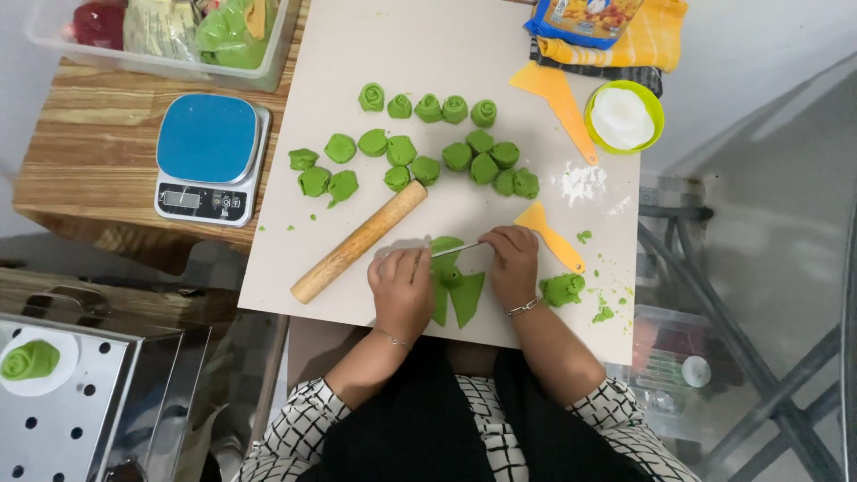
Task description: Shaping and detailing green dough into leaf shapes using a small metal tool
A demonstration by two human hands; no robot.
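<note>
We see both hands low on the beige mat [357,54]. Left hand [402,287] presses fingers-down on flat green dough [466,296]; right hand [511,263] pinches a thin metal blade [455,250] lying across it. Rolling pin [359,242] just left, small dough rolls [428,109] above, yellow scraper [549,235] at right.

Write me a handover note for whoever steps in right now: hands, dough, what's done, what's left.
Left hand presses the flat green dough on the board.
Right hand holds a thin stick across that dough.
Done: many shaped pieces in rows above the rolling pin; one on the steamer tray.
Left: the flat dough and a lump by the right wrist.
</note>
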